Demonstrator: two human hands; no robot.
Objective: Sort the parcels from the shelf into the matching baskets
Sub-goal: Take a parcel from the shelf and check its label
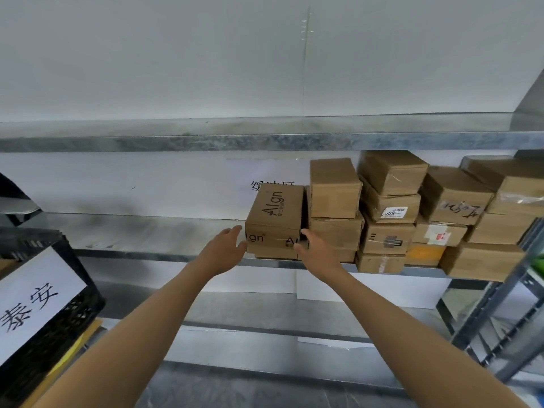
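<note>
HANDS: your left hand [226, 248] spread, fingertips at the carton [275, 219] lower-left edge; right hand [316, 251] against its right front corner, curl unclear | HANDLING: probably stiff, light cardboard; clamp both side walls, low | LOOK: brown, taped, black lettering; centre frame at the shelf [176, 255] edge, leftmost of the parcels [391, 207].

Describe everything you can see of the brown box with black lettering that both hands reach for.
The box is plain brown cardboard, closed, with black lettering on its top and front. It sits on the metal shelf, leftmost of the parcels, turned slightly, close beside a stack of boxes. The left hand touches its lower left edge with straight fingers; the right hand grips its right front corner.
</note>
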